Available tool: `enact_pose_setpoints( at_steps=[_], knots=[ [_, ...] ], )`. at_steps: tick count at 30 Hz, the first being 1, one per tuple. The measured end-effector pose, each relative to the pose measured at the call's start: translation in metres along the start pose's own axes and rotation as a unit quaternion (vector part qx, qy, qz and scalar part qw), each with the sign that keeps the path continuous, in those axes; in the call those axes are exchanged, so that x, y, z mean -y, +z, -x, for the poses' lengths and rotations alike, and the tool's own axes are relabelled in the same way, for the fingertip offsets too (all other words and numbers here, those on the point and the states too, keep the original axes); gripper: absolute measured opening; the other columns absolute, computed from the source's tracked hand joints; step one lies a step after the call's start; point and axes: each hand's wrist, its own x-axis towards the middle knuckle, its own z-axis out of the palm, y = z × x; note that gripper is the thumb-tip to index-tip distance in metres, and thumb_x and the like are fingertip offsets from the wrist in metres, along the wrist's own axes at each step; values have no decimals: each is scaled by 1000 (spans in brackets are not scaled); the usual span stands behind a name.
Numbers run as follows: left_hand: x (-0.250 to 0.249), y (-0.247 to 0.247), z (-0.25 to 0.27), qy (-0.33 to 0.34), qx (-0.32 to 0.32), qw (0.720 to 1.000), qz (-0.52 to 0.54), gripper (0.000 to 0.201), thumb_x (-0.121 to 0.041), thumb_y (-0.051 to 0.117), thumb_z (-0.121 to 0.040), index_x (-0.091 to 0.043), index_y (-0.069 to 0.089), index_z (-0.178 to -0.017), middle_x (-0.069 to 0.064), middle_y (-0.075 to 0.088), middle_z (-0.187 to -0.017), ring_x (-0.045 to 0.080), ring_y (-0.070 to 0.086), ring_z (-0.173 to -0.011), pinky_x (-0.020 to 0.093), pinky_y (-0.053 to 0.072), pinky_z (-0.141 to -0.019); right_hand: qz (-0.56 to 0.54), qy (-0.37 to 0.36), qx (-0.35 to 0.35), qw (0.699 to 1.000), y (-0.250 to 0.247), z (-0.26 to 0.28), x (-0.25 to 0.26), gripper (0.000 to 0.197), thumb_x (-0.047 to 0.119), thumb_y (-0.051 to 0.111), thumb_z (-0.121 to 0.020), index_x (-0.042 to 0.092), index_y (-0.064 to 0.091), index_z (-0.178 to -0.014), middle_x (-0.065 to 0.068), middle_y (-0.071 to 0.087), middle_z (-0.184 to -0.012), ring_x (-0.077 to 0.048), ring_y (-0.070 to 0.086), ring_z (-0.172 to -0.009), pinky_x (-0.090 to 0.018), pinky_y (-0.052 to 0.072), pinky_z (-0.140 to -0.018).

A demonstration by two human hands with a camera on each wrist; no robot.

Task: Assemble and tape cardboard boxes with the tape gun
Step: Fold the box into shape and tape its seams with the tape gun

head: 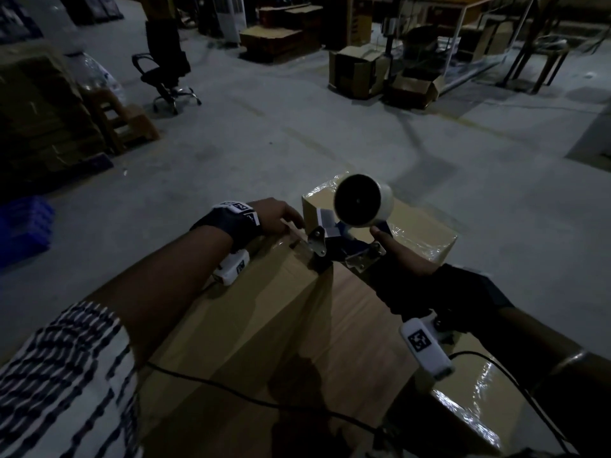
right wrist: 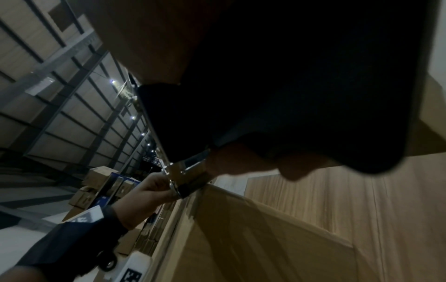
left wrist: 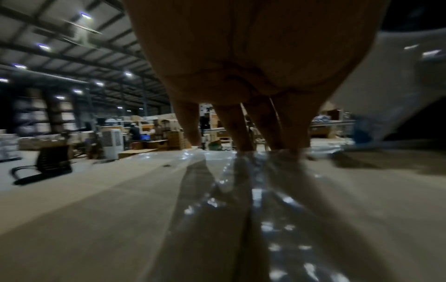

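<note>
A large cardboard box [head: 264,325] lies in front of me, with shiny clear tape [left wrist: 241,190] running along its top seam. My left hand [head: 287,219] is at the box's far edge, and its straight fingers [left wrist: 243,131] press down on the tape. My right hand [head: 405,256] grips the handle of the tape gun [head: 334,249]. The gun's metal front sits at that same far edge, right beside the left hand [right wrist: 149,188]. The white tape roll [head: 362,201] stands up above the gun. In the right wrist view the gun's dark body [right wrist: 289,95] hides most of my right hand.
A smaller taped box [head: 426,236] sits on the floor just beyond the large one. A black office chair [head: 165,77] and wooden stools [head: 122,120] stand at the far left, and open cartons [head: 360,71] at the far right. A black cable [head: 231,391] crosses the box top.
</note>
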Motion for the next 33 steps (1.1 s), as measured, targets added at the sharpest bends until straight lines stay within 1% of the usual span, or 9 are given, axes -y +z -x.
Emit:
enact_pose_setpoints(
  at_steps=[4, 7, 12, 15, 17, 23, 25, 29, 33],
  knots=[
    [-1, 6, 5, 37, 14, 999, -19, 29, -41, 60, -92, -37, 65, -121, -7, 68, -114, 8, 53, -88, 22, 36, -78, 8, 7, 9, 1000, 4, 2, 3, 75, 88, 45, -79, 14, 50, -75, -2, 16, -70, -21, 3, -73, -36, 7, -65],
    [1, 7, 4, 36, 6, 999, -26, 28, -36, 60, -92, -35, 66, -119, -6, 68, -113, 11, 58, -92, 22, 38, -78, 10, 3, 10, 1000, 6, -2, 5, 78, 86, 43, -82, 12, 66, -72, -3, 16, -72, -21, 4, -73, -35, 9, -64],
    [2, 4, 0, 10, -14, 999, -37, 27, -31, 61, -91, -32, 66, -118, -6, 67, -114, 18, 61, -102, 23, 38, -77, 31, -21, 8, 999, 1, -30, 12, 85, 92, 56, -66, 13, 59, -96, -4, 30, -65, -20, 14, -62, -34, 11, -63],
    [13, 3, -5, -18, -28, 999, -31, 27, -30, 62, -91, -31, 67, -117, -5, 67, -115, 20, 62, -105, 24, 40, -80, 40, -45, -9, 998, -1, -57, 17, 101, 94, 73, -37, 19, 58, -103, -9, 44, -94, -22, 32, -72, -35, 22, -69],
    [18, 2, -9, -29, -31, 999, -25, 26, -29, 63, -90, -30, 68, -115, -2, 68, -116, 22, 62, -106, 24, 40, -81, 21, -62, -39, 997, -5, -76, 19, 103, 91, 77, -34, 21, 58, -107, -7, 39, -115, -21, 36, -84, -37, 26, -80],
    [26, 6, -18, -58, -46, 997, -23, 22, -31, 66, -88, -32, 68, -111, -2, 68, -112, 19, 60, -94, 24, 40, -78, -17, -85, -49, 995, -9, -80, 17, 80, 85, 78, -53, 23, 65, -102, -5, 45, -98, -18, 38, -81, -33, 22, -79],
    [29, 7, -19, -64, -49, 996, -26, 18, -35, 68, -88, -34, 68, -106, -3, 69, -110, 15, 55, -86, 24, 40, -76, 14, -60, -54, 997, 3, -45, 17, 66, 83, 68, -69, 24, 63, -97, -1, 51, -87, -16, 40, -77, -27, 32, -81],
    [28, 5, -19, -62, -38, 997, -31, 18, -34, 67, -89, -36, 68, -106, -5, 68, -109, 15, 56, -89, 25, 42, -77, 66, -5, -11, 998, 7, -11, 10, 80, 84, 42, -85, 18, 59, -43, -2, 27, -55, -15, 18, -51, -26, 16, -51],
    [24, 6, -15, -47, -27, 999, -6, 25, -26, 64, -91, -38, 66, -113, -8, 67, -118, 17, 62, -105, 31, 49, -89, 36, -35, -23, 998, 20, -11, 2, 82, 81, 42, -88, 22, 55, -32, 0, 24, -47, -15, 17, -39, -21, 16, -42]
  ],
)
